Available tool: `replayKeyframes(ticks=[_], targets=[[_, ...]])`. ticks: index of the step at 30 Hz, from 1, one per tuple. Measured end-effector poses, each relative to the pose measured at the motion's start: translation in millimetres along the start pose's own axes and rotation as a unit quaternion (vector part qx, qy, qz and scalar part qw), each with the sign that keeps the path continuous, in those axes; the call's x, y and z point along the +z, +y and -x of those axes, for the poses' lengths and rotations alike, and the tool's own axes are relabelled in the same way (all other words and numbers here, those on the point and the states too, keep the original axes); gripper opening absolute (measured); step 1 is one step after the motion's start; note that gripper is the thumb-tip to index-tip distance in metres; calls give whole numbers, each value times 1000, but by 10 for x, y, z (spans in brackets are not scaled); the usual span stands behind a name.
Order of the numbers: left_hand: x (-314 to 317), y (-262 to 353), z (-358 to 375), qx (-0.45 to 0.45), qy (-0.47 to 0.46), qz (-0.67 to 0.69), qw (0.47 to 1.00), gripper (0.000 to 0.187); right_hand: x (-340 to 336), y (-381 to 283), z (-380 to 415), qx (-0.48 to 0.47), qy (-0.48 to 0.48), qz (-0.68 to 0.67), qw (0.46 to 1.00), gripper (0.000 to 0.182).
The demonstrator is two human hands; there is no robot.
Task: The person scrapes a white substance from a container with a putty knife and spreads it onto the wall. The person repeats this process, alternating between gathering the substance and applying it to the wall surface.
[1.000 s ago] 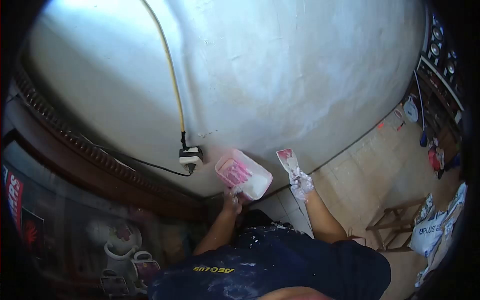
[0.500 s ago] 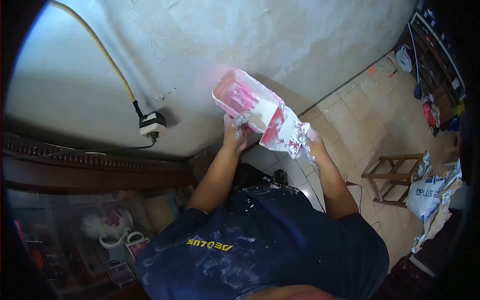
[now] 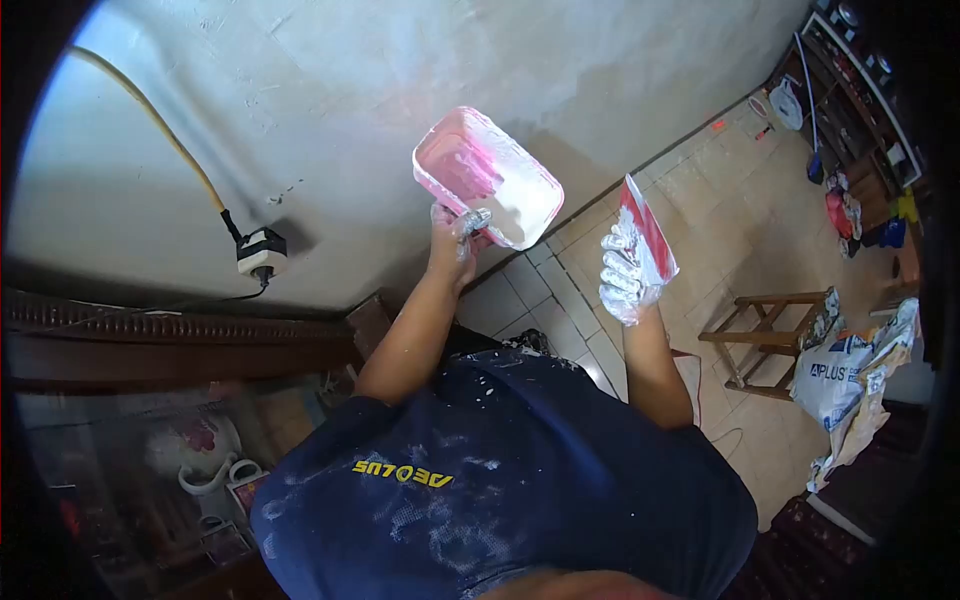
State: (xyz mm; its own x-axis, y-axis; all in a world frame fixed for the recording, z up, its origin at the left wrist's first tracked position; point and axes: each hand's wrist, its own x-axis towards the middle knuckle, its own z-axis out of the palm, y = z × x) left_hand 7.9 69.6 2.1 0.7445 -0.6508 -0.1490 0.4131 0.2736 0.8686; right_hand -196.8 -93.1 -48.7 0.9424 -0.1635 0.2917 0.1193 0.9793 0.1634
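My left hand (image 3: 462,240) grips the near edge of a pink rectangular plastic tub (image 3: 437,183), its thumb over the rim. White paste coats the tub's right end and smears its inside. To the right, apart from the tub, my right hand (image 3: 624,275) wraps round a flat red putty scraper (image 3: 655,243) held on edge, with white paste on its face. White paste covers the fingers of my right hand and the thumb of my left.
A pale plastered wall (image 3: 350,60) rises ahead. A black-and-white socket (image 3: 262,252) hangs on a yellow cable at the left, above a dark wooden cabinet (image 3: 200,350). A wooden stool (image 3: 765,340) and a white sack (image 3: 832,385) stand on the tiled floor (image 3: 690,200) at the right.
The red scraper has left the tub's right end and moved right with my right hand, turning edge-up. My left hand still holds the tub, now slightly higher in view.
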Motion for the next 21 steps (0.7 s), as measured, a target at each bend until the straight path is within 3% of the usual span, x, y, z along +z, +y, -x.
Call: replayKeyframes(ticks=[3,4,5,7,8,9,11,12,14,15,17,19,21], targets=[[122,46,25,-5,0,-12,1000,57,9,-86,-73,49,1,74,996,32],[161,65,26,2,-6,-7,1000,58,173,-64,-102,-26,193,190,962,32],[183,71,24,9,-12,-2,1000,58,367,-43,-132,-100,374,295,874,33],[176,68,-10,6,-1,-11,1000,58,431,-173,-214,-183,350,459,796,35],[165,74,-29,16,-14,-23,999,58,547,-296,-237,-148,330,557,748,28],[153,72,-38,25,-28,-36,999,58,680,-379,-283,-146,332,554,749,28],[205,101,-38,26,-41,-37,998,58,982,-509,-394,-125,211,858,451,27],[199,84,-63,21,-52,-54,997,59,1188,-514,-484,-122,215,857,451,27],[264,122,-65,21,-96,-66,993,59,1488,-424,-700,-31,161,951,264,23],[281,140,-60,16,-93,-64,993,59,1459,-381,-790,-25,164,950,264,23],[281,149,-62,-9,-103,-89,991,61,1410,-300,-958,95,162,977,100,23],[257,66,-91,45,-111,-97,988,69,1301,-274,-1065,135,131,978,94,17],[232,19,-80,44,-96,-128,986,69,1135,-273,-1119,209,144,955,156,15]])
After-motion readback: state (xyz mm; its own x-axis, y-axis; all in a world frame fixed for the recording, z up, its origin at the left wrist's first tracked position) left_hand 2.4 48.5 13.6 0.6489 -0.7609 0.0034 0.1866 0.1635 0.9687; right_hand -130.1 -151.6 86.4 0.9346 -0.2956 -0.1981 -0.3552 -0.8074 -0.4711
